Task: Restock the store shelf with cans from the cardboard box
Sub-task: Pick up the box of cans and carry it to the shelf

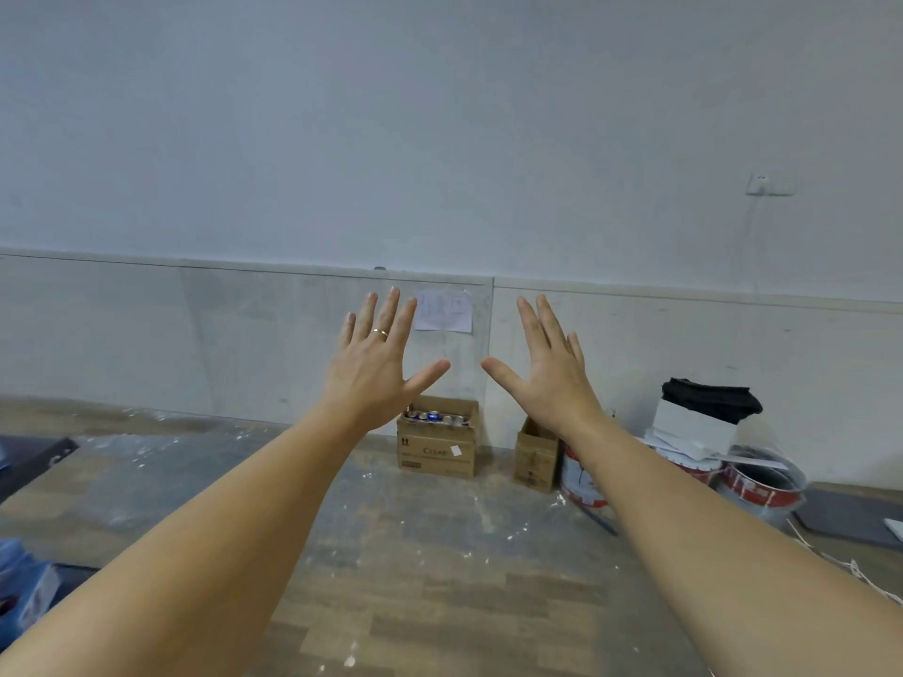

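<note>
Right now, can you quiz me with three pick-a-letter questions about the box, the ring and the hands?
1. Where is the box of cans?
A. on a shelf
B. on the floor by the wall
C. in a hand

2. What colour is the ring on the left hand?
A. gold
B. green
C. black

3. How are the left hand and the right hand?
A. holding cans
B. in fists
C. open, fingers spread

Answers:
1 B, the box stands on the floor against the wall.
2 A, the ring glints gold.
3 C, both hands are up with fingers straight and apart, holding nothing.
</note>
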Demonstrator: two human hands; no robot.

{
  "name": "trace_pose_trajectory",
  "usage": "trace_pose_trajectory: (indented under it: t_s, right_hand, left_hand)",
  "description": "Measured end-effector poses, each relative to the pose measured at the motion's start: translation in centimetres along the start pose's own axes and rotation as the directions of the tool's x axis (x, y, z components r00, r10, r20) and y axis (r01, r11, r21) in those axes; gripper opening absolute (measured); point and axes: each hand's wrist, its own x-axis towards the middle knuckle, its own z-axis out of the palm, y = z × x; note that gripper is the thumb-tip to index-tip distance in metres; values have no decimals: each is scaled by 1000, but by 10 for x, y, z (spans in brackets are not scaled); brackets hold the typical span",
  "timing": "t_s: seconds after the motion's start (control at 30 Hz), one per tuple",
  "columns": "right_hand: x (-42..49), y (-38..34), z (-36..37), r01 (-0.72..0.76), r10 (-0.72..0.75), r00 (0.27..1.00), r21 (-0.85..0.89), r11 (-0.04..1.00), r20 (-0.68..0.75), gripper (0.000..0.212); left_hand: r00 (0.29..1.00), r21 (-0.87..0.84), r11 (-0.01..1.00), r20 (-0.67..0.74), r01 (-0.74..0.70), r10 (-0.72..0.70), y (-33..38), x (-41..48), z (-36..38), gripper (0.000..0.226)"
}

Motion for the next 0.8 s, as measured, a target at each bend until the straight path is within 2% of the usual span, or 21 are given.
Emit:
trace_pose_trajectory:
  t_s: [0.37,0.8]
  right_hand:
    - [192,81,147,-99,98,993,13,995,65,91]
    - [434,222,302,-149,144,985,47,988,96,90]
  left_hand:
    - [996,5,1000,87,9,-9,-101,182,167,96]
    - [984,-11,998,169,61,-58,-186,411,366,101]
